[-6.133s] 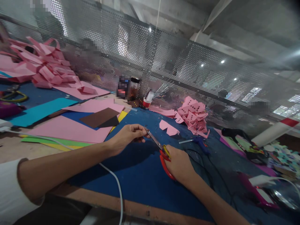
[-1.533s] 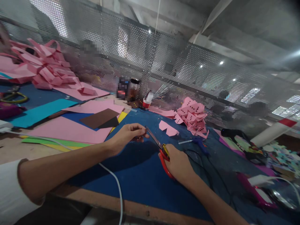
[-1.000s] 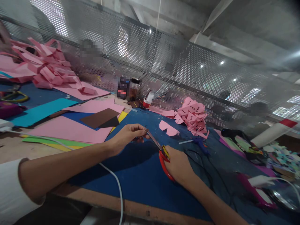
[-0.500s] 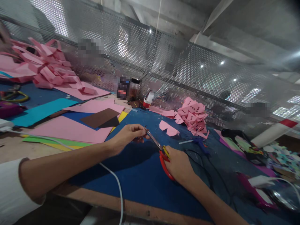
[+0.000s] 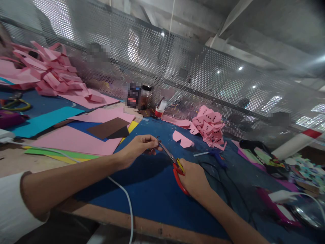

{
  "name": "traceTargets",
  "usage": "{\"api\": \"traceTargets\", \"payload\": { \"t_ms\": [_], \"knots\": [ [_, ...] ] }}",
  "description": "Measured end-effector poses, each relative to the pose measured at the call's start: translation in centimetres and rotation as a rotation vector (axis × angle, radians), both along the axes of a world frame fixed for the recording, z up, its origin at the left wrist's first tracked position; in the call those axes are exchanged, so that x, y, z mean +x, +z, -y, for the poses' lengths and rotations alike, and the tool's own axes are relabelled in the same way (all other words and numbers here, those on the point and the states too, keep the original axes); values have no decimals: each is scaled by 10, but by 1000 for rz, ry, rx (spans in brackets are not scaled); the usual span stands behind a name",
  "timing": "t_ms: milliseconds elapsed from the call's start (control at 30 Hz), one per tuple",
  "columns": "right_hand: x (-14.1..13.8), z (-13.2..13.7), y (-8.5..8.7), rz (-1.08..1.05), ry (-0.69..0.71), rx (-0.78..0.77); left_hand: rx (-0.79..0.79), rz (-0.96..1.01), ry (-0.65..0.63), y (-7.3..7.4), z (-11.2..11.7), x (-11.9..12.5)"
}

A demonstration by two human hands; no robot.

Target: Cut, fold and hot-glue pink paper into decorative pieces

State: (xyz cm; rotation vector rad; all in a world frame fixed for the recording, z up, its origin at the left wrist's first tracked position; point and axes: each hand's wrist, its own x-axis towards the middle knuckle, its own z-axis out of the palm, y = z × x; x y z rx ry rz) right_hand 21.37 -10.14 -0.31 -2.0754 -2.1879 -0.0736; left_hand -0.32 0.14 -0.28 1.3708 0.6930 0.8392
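Looking in from afar, I see a blue tabletop, a heap of folded pink paper at far left and a smaller dotted pink heap at back right. Over the tabletop, the right hand has its grip clamped on red-and-yellow-handled scissors, blade tips near the left hand; whether that grip pinches anything I can't tell.

Dim light, glare behind perforated screen, shadow on tabletop, right edge perhaps blurred
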Motion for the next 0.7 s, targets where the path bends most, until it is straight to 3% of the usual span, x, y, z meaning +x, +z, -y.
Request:
{"api": "traceTargets", "payload": {
  "t_ms": [233,700],
  "knots": [
    [4,-3,-4,5,7,10,36,-121,36,5,2,0],
    [6,-3,-5,-24,-10,28,-8,-20,23,2,1,0]
  ]
}}
